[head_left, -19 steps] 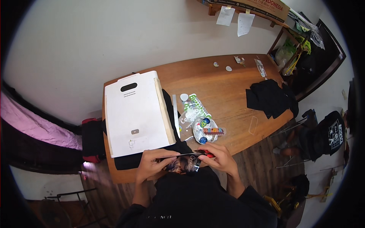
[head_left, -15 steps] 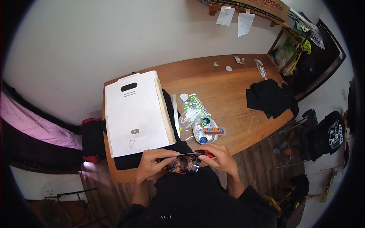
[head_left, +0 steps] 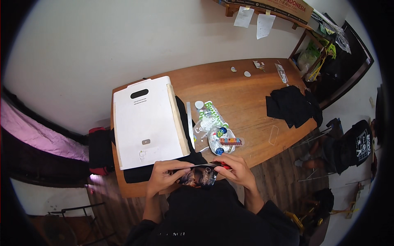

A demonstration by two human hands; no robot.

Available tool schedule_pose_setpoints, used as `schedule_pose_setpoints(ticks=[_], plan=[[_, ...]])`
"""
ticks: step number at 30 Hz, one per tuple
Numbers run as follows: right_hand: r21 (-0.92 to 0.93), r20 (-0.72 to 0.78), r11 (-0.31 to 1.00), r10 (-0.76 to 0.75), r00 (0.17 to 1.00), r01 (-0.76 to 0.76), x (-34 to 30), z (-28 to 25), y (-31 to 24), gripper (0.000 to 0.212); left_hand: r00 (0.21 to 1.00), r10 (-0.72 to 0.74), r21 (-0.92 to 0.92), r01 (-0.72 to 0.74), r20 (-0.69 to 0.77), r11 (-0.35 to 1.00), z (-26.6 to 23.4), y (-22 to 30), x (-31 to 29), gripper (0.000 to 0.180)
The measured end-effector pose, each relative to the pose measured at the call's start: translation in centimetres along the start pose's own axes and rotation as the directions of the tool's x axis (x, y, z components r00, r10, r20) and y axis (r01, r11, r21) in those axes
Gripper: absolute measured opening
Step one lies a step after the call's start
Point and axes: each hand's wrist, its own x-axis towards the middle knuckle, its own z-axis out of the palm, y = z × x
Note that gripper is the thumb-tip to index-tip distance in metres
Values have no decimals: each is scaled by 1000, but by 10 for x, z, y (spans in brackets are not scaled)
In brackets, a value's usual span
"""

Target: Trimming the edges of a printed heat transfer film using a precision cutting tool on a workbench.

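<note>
My left hand (head_left: 164,175) pinches the left end of a dark, glossy printed film (head_left: 200,177) between thumb and fingers, close in front of my black shirt. At its other end, my right hand (head_left: 239,173) is closed around red-handled scissors (head_left: 222,165), with the thumb against the film's edge. The blades lie along the upper edge of the film and are mostly hidden. Just beyond the hands, clear film pieces with green and white print (head_left: 211,117) lie on the wooden table (head_left: 246,98). Beside them is a crumpled clear bundle with colourful printed cutouts (head_left: 221,141).
A large white panel with a dark oblong slot (head_left: 147,119) rests on black cloth (head_left: 139,176) at the left. Next to it lies a narrow ruler (head_left: 190,123). Folded black garments (head_left: 291,106) occupy the table's right end. A person in black (head_left: 351,145) is at the far right.
The film has tilted slightly, so more of its printed face shows. The scissor blades have shifted a little and show less. Both hands stay nearly in place.
</note>
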Motion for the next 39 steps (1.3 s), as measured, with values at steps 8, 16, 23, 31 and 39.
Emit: schedule_pose_setpoints(ticks=[8,16,23,31,39], plan=[[-1,-3,1000,-2,1000,2,3,5,2,20,1000,-8,-7,8,3,1000,-5,-6,0,17],[3,15,1000,4,1000,-4,0,3,-4,21,999,-7,9,7,34,1000,-1,1,-1,18],[-13,13,1000,-8,1000,9,5,10,2,20,1000,-6,6,6,23,1000,-5,-6,-1,18],[15,-2,1000,-19,1000,19,4,13,4,19,999,-16,2,16,28,1000,-5,-7,-1,18],[-24,21,1000,-18,1000,18,-4,-1,-2,20,998,-49,1,49,39,999,7,4,-3,19]])
